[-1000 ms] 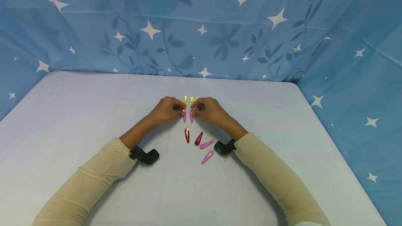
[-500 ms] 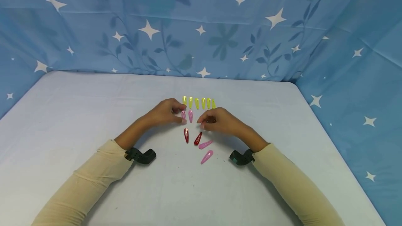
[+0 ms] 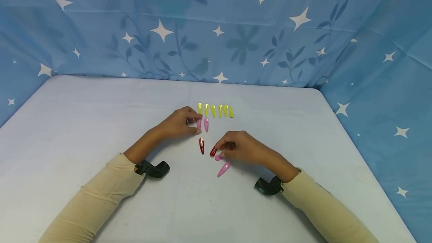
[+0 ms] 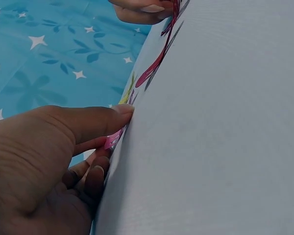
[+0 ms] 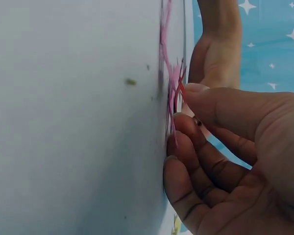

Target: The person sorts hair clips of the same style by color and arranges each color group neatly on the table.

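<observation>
In the head view my left hand holds a pink hair clip between thumb and index finger, flat on the white table. A second pink hair clip lies just right of it. My right hand pinches the end of a red hair clip on the table. Its thumb partly covers another pink hair clip. In the right wrist view the right thumb meets the red clip, with the pink one close by. Another red hair clip lies between the hands.
A row of several yellow hair clips lies behind the pink pair. One more pink hair clip lies nearer the front. Behind the white table hangs a blue star-patterned curtain.
My right hand has left the second pink clip and come right and nearer, down to the red clip. The left hand stays at its pink clip. The yellow row is uncovered.
</observation>
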Motion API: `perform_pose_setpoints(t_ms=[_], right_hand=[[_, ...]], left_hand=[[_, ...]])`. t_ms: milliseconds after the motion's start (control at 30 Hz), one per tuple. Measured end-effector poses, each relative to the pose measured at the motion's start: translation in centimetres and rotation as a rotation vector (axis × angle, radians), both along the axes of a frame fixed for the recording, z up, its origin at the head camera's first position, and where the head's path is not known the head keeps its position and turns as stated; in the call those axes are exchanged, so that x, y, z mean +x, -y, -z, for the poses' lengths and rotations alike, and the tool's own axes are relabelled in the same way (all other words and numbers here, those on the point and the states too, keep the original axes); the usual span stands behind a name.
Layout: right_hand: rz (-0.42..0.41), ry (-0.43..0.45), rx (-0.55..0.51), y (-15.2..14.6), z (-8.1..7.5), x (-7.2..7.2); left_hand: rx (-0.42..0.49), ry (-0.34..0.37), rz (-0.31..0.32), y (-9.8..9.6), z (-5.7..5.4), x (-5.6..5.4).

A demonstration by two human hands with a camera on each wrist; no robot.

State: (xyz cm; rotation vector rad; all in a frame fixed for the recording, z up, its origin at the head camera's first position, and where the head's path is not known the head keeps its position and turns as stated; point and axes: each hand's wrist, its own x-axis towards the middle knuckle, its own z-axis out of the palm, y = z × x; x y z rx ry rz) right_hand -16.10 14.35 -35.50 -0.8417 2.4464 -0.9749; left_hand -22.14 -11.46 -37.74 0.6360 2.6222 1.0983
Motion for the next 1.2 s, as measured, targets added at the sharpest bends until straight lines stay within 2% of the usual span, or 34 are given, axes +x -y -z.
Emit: perform_pose_setpoints(t_ms=[267,733,967,1200], right_hand=[[-0.043,-0.053,0.018,0.2,0.2,0.4],[-0.023,-0.016,0.006,0.4,-0.1,0.7],[0.006,0.022,-0.007,0.0,0.0,0.0],[0.088,0.040,-0.070,-0.1,-0.3,-1.3]], left_hand=[[0.008,-0.007,0.002,0.0,0.0,0.1],[0.014,-0.031,0.011,0.0,0.2,0.1],[0.009,-0.043,0.011,0.1,0.3,0.3],[0.002,-0.043,-0.003,0.1,0.4,0.3]])
